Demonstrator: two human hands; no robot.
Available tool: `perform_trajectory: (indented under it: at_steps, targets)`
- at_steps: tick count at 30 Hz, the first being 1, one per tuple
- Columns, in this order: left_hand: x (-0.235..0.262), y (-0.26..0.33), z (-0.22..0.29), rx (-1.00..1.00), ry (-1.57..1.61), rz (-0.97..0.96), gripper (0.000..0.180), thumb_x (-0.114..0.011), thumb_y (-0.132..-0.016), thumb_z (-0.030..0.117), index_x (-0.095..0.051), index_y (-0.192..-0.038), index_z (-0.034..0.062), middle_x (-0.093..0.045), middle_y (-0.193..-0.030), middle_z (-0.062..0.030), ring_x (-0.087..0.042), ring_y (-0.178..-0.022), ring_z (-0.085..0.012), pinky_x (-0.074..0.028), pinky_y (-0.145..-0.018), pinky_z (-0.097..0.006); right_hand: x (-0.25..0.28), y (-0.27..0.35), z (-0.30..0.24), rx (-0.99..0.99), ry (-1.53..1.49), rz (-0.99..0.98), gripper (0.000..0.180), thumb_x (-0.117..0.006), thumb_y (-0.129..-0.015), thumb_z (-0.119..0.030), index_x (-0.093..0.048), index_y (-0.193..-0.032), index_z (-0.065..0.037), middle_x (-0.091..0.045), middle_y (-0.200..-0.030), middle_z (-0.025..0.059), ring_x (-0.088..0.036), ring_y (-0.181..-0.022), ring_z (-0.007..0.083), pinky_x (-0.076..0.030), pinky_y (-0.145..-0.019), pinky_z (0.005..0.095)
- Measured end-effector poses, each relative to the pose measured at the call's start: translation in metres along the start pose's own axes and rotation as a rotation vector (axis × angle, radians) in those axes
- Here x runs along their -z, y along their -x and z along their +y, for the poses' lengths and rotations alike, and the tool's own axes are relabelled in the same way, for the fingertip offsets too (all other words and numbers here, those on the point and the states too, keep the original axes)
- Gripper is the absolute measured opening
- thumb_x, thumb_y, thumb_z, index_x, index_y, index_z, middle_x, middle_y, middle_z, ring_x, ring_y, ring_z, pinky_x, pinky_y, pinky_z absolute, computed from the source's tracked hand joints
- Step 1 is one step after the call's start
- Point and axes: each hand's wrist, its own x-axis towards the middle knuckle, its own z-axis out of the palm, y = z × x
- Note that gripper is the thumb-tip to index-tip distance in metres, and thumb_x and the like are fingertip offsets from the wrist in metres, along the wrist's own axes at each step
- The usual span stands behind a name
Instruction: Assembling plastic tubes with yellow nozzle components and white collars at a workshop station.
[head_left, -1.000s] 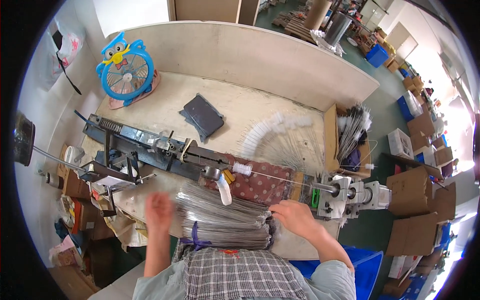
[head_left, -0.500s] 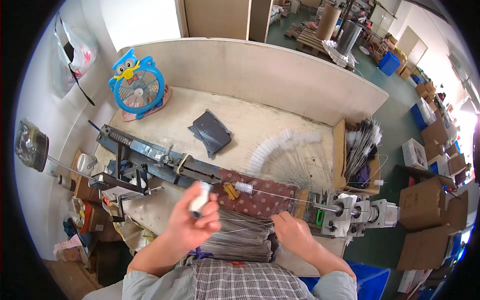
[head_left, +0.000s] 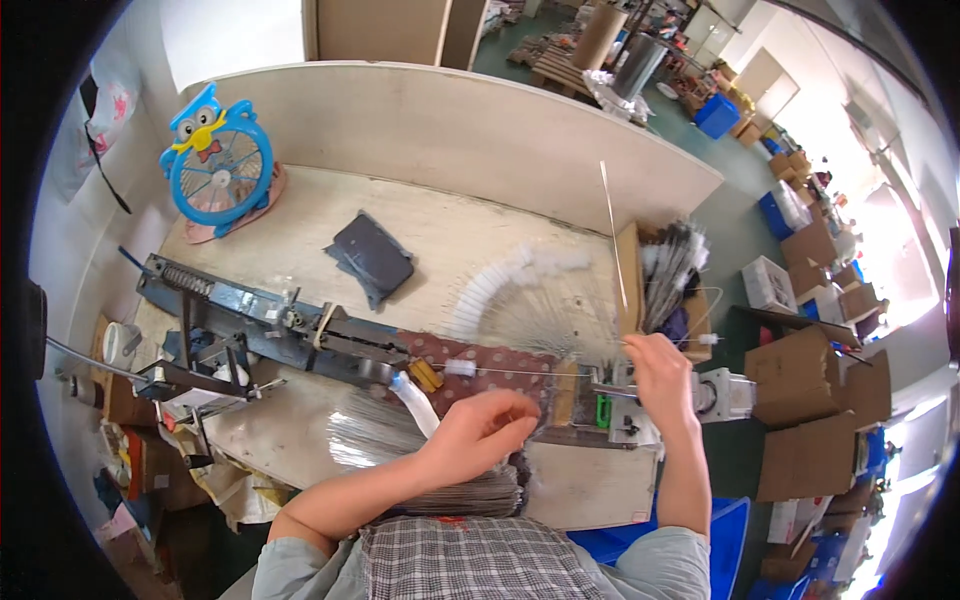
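My right hand (head_left: 662, 375) pinches a thin pale wire (head_left: 616, 250), which rises almost upright past the fan of brushes. Over a bundle of thin metal wires (head_left: 345, 432) is my left hand (head_left: 480, 432), palm down. Beneath that palm a white tube with a blue tip (head_left: 412, 400) sticks out, seemingly in the curled fingers. A small white bristle brush (head_left: 460, 368) sits on a wire above a dotted brown cloth (head_left: 520, 375). The wire runs toward the metal chuck (head_left: 622, 391). Beside the brush is a yellow block (head_left: 425, 376).
White-tipped wire brushes (head_left: 480, 295) fan out across the bench. More fill a cardboard box (head_left: 628, 270) at right. A dark rail (head_left: 250, 318) with a crank frame (head_left: 205, 375) runs left. A blue fan (head_left: 222, 180) and a dark pad (head_left: 370, 258) stand farther back.
My right hand has moved up and right, lifting a wire upright. My left hand has lowered and swung right, turning palm down with the white tube. The view has shifted right.
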Motion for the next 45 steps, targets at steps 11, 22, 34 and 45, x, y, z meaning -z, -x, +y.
perform_trajectory:
  at_steps: [11, 22, 34, 45]
  targets:
    - [-0.03, -0.047, -0.023, -0.402, -0.831, 0.296, 0.013, -0.064, -0.08, 0.013, -0.063, -0.093, 0.0092, -0.059, -0.082, -0.0033, -0.06, -0.063, -0.0188, -0.049, -0.057, -0.03, 0.001, -0.004, 0.021, -0.233, -0.006, 0.129, 0.012, -0.06, -0.083, -0.013, -0.065, -0.092, -0.009, -0.065, -0.082, 0.0102, -0.062, -0.069, 0.0311, -0.049, -0.061, 0.038]
    - [-0.028, -0.09, -0.041, -0.686, -1.431, 0.11, 0.014, -0.063, -0.073, 0.015, -0.064, -0.087, 0.0137, -0.056, -0.076, 0.0006, -0.06, -0.07, -0.0177, -0.044, -0.061, -0.033, -0.038, 0.008, 0.004, -0.29, -0.111, 0.038, 0.012, -0.064, -0.08, -0.025, -0.069, -0.084, -0.015, -0.065, -0.072, 0.0094, -0.063, -0.067, 0.0282, -0.048, -0.059, 0.0371]
    - [-0.013, -0.07, -0.041, -0.689, -1.243, 0.11, 0.022, -0.064, -0.078, 0.017, -0.065, -0.099, 0.0103, -0.063, -0.089, -0.0072, -0.062, -0.081, -0.0232, -0.049, -0.071, -0.035, -0.029, 0.001, -0.007, -0.19, -0.298, -0.287, 0.015, -0.071, -0.071, -0.028, -0.073, -0.078, -0.014, -0.066, -0.069, 0.0068, -0.061, -0.069, 0.0249, -0.048, -0.065, 0.0356]
    - [0.066, 0.038, -0.079, 0.459, 0.723, 0.5, 0.036, -0.051, -0.094, 0.034, -0.062, -0.097, -0.0004, -0.061, -0.078, -0.0049, -0.057, -0.068, -0.0145, -0.047, -0.063, -0.028, -0.11, -0.064, -0.094, 0.315, -0.461, -0.162, 0.008, -0.065, -0.075, -0.019, -0.068, -0.076, -0.011, -0.063, -0.073, 0.0018, -0.055, -0.075, 0.024, -0.047, -0.069, 0.034]
